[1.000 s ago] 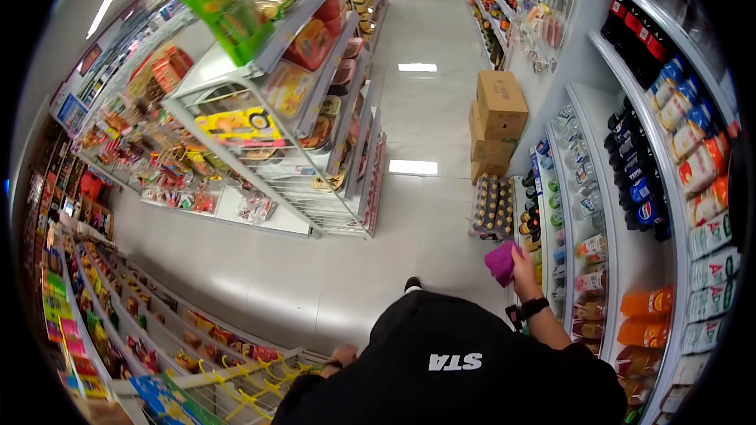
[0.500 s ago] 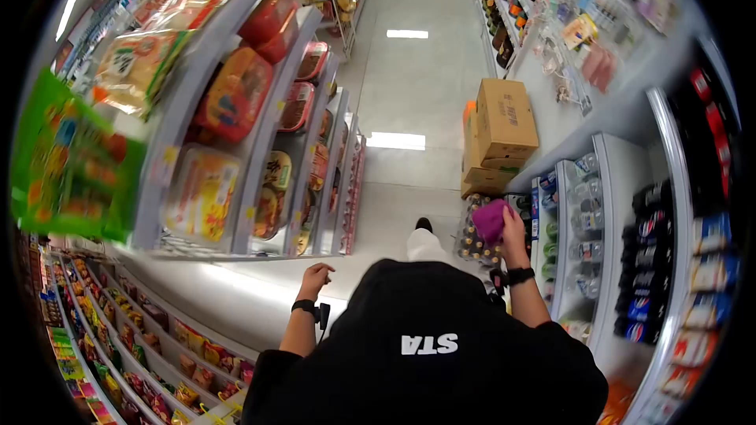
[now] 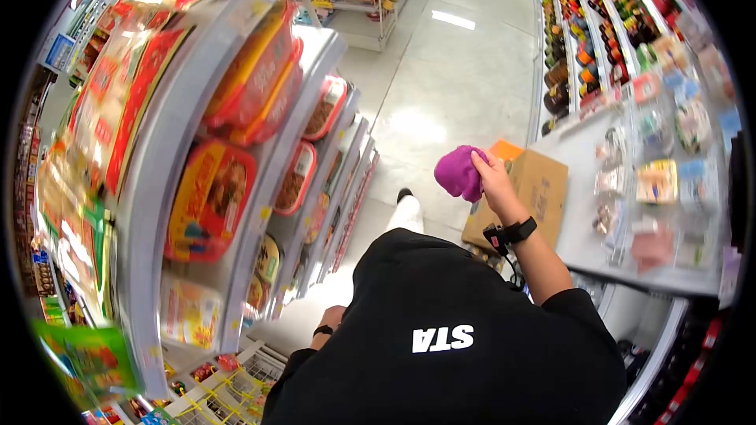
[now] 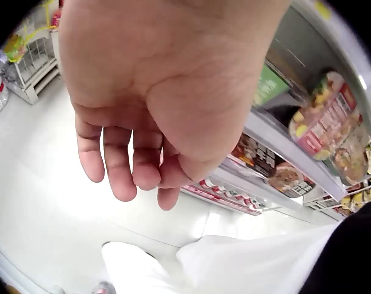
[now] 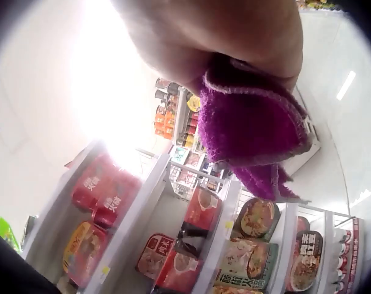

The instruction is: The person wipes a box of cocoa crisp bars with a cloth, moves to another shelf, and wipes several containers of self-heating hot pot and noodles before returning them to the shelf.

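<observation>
My right hand pinches a folded purple cloth out in front of me, over the aisle. Seen from the right wrist, the fuzzy cloth with its stitched pale edge hangs below the palm, and the fingertips are hidden behind it. Low beside my body, the left hand is partly covered by the black shirt in the head view. The left wrist view shows this hand hanging with loosely bent fingers and nothing in them. Packaged instant meals stand on the shelf near it.
A shelf rack with boxed meals rises close on my left. Cardboard boxes stand on the right, by a white panel hung with small packets. The pale tiled floor runs ahead between shelves. A wire basket rack is at lower left.
I have moved forward along the aisle and the view has turned; the boxes and left rack are nearer. The purple cloth stays in my right hand. My left hand has dropped back beside my body.
</observation>
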Demonstrator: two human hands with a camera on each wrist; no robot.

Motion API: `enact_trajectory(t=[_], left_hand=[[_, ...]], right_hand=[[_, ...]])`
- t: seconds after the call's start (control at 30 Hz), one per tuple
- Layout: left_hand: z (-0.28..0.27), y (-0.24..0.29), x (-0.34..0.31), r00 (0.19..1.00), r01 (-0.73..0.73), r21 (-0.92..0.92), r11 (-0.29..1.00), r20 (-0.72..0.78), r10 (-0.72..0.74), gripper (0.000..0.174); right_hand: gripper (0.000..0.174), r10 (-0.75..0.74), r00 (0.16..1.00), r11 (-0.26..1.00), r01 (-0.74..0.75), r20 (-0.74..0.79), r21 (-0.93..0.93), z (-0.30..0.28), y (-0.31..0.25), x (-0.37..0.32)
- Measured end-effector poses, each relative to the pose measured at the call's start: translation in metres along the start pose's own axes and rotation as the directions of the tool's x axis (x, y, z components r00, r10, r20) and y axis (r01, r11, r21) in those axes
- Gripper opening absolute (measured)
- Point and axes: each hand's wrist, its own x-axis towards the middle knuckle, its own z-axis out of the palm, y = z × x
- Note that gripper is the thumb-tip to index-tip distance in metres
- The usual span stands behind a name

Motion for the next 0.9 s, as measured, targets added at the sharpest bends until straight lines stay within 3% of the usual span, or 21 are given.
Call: enact_trajectory(t=[0.07, 0.1, 0.13, 0.17, 0.2, 0.23, 0.27, 0.3, 0.4, 0.47, 0.53, 0.57, 0.6, 0.67, 0.7, 0.73, 0.77, 0.8, 0.83, 0.87, 0.9], left_hand=[[0.003, 0.001, 0.045, 0.96, 0.267, -0.43, 0.863, 0.036, -0.278, 0.023], [-0.013, 0.034, 0.065, 0.964, 0.24, -0.563, 0.791, 0.041, -0.263, 0.024], [-0.07, 0.08, 0.099, 0.969, 0.197, -0.671, 0.715, 0.021, -0.248, 0.026], [-0.077, 0.079, 0.156, 0.987, 0.079, -0.574, 0.815, -0.07, -0.145, 0.026], [-0.089, 0.1, 0.152, 0.939, 0.265, -0.746, 0.611, 0.056, -0.338, 0.028], [-0.11, 0.122, 0.165, 0.933, 0.271, -0.76, 0.592, 0.056, -0.354, 0.028], [-0.132, 0.148, 0.181, 0.952, 0.164, -0.782, 0.601, -0.033, -0.303, 0.028], [-0.14, 0.156, 0.181, 0.941, 0.213, -0.787, 0.579, 0.005, -0.339, 0.027], [-0.162, 0.206, 0.185, 0.93, 0.072, -0.886, 0.458, -0.106, -0.352, 0.02], [-0.159, 0.229, 0.177, 0.878, -0.056, -0.705, 0.707, -0.371, -0.301, 0.017], [-0.159, 0.241, 0.174, 0.832, -0.1, -0.735, 0.671, -0.431, -0.349, 0.017], [-0.163, 0.254, 0.171, 0.776, -0.162, -0.752, 0.639, -0.497, -0.388, 0.016], [-0.165, 0.267, 0.163, 0.743, -0.208, -0.77, 0.603, -0.526, -0.414, 0.015], [-0.186, 0.32, 0.126, 0.569, -0.19, -0.721, 0.666, -0.634, -0.524, 0.015], [-0.196, 0.338, 0.118, 0.562, -0.15, -0.731, 0.666, -0.618, -0.551, 0.016], [-0.208, 0.362, 0.105, 0.47, -0.115, -0.66, 0.743, -0.695, -0.544, 0.014], [-0.219, 0.384, 0.083, 0.296, -0.209, -0.583, 0.785, -0.803, -0.517, 0.015], [-0.213, 0.39, 0.082, 0.305, -0.148, -0.599, 0.787, -0.785, -0.54, 0.015], [-0.228, 0.401, 0.067, 0.263, -0.197, -0.619, 0.76, -0.781, -0.567, 0.017], [-0.228, 0.409, 0.05, 0.083, -0.272, -0.624, 0.733, -0.774, -0.628, 0.021], [-0.236, 0.412, 0.045, 0.098, -0.259, -0.59, 0.764, -0.803, -0.587, 0.023]], right_hand=[[0.032, 0.031, 0.999, 0.998, -0.029, 0.038, -0.047, 0.005, -0.014, 0.017], [0.032, 0.036, 0.997, 0.997, -0.031, 0.065, -0.073, -0.001, -0.022, 0.044], [0.032, 0.048, 0.996, 0.995, -0.041, 0.08, -0.091, -0.005, -0.03, 0.063], [0.032, 0.056, 0.993, 0.991, -0.044, 0.102, -0.124, -0.011, -0.042, 0.092], [0.032, 0.047, 0.994, 0.992, -0.035, 0.094, -0.123, -0.013, -0.049, 0.088], [0.033, 0.052, 0.992, 0.992, -0.038, 0.112, -0.121, -0.015, -0.056, 0.101], [0.033, 0.115, 0.98, 0.987, -0.095, 0.159, -0.131, -0.01, -0.073, 0.126], [0.033, 0.118, 0.983, 0.988, -0.103, 0.138, -0.113, -0.009, -0.081, 0.126], [0.033, 0.133, 0.957, 0.983, -0.094, 0.257, -0.157, 0.01, -0.091, 0.179], [0.033, 0.179, 0.886, 0.967, -0.078, 0.429, -0.242, 0.023, -0.094, 0.215], [0.032, 0.201, 0.842, 0.957, -0.06, 0.5, -0.283, 0.035, -0.101, 0.238], [0.032, 0.192, 0.85, 0.954, -0.044, 0.491, -0.297, 0.041, -0.086, 0.255], [0.031, 0.246, 0.791, 0.947, -0.072, 0.561, -0.313, 0.05, -0.094, 0.27], [0.03, 0.321, 0.677, 0.899, 0.002, 0.663, -0.438, 0.061, -0.091, 0.298], [0.028, 0.35, 0.648, 0.911, -0.066, 0.677, -0.408, 0.062, -0.089, 0.305], [0.028, 0.36, 0.599, 0.908, -0.047, 0.715, -0.417, 0.071, -0.09, 0.318], [0.027, 0.359, 0.578, 0.899, -0.004, 0.733, -0.437, 0.074, -0.087, 0.322], [0.027, 0.348, 0.588, 0.89, 0.036, 0.73, -0.454, 0.073, -0.086, 0.328], [0.027, 0.385, 0.557, 0.891, -0.018, 0.736, -0.453, 0.083, -0.105, 0.333], [0.026, 0.426, 0.49, 0.895, -0.102, 0.761, -0.435, 0.084, -0.092, 0.336], [0.027, 0.392, 0.496, 0.908, -0.071, 0.775, -0.414, 0.085, -0.093, 0.348]])
